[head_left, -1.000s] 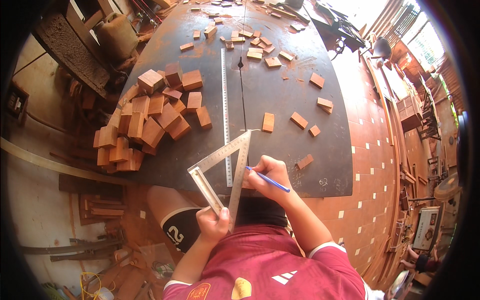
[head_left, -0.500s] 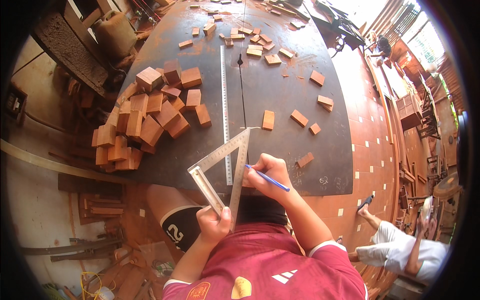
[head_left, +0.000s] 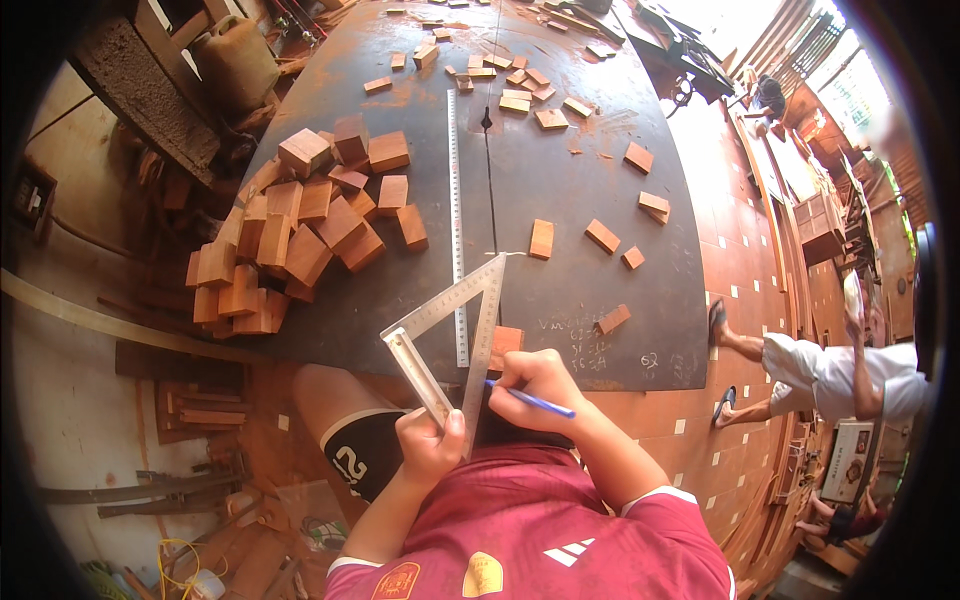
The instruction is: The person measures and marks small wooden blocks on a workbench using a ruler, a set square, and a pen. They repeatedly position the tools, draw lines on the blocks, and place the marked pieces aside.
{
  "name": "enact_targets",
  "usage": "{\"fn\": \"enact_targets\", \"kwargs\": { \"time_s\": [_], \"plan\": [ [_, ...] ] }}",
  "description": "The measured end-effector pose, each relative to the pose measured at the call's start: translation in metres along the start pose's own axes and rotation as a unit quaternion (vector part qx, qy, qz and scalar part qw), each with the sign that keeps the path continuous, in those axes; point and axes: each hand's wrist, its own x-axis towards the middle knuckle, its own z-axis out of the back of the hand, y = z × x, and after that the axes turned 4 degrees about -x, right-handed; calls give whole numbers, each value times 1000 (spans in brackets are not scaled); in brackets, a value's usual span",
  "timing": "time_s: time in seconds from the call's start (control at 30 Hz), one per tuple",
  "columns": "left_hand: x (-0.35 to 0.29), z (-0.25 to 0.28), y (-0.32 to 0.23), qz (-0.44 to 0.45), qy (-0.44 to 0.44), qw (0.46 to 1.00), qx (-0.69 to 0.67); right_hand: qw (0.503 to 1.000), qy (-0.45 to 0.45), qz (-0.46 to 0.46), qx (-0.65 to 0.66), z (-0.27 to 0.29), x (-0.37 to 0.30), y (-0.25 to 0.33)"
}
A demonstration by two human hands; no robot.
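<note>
My left hand (head_left: 430, 442) is closed around the lower end of a metal triangle square (head_left: 438, 308), close to my body at the table's near edge. The square's thick stock faces left and its long ruled side runs up beside a small reddish wood block (head_left: 507, 343). In my right hand (head_left: 541, 386) is a blue pen (head_left: 547, 404), its tip at the square's right edge just below the block. How the square rests on the block is partly hidden. A long steel ruler (head_left: 457, 200) lies lengthwise on the dark table, its lower end by the square's opening.
A heap of wood blocks (head_left: 310, 215) covers the table's left side. Smaller blocks (head_left: 602, 236) lie scattered to the right and far end of the dark tabletop (head_left: 570, 290). Chalk-like marks show near its right corner. Another person (head_left: 835, 375) walks on the tiled floor at right.
My right hand and the pen have moved down along the square's edge toward me, uncovering the wood block. The left hand stays on the square. The other person has stepped further along.
</note>
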Motion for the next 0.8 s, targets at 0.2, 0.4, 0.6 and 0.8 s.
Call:
{"fn": "enact_targets", "kwargs": {
  "time_s": [0.2, 0.4, 0.6, 0.8],
  "plan": [
    [-3, -2, 5, 12, -3, 999, -47, 990, -116, -42, 64, 16, -1, -14],
    [0, -7, 0, 14, 10, 998, -62, 982, -154, -86, 68, 21, 8, -18],
    [0, -8, 0, 5, 47, 998, -40, 981, -147, -84, 93, 18, 13, -18],
    [-1, -9, -1, -10, 47, 999, -13, 983, -142, -78, 87, 16, 13, -22]
  ]
}}
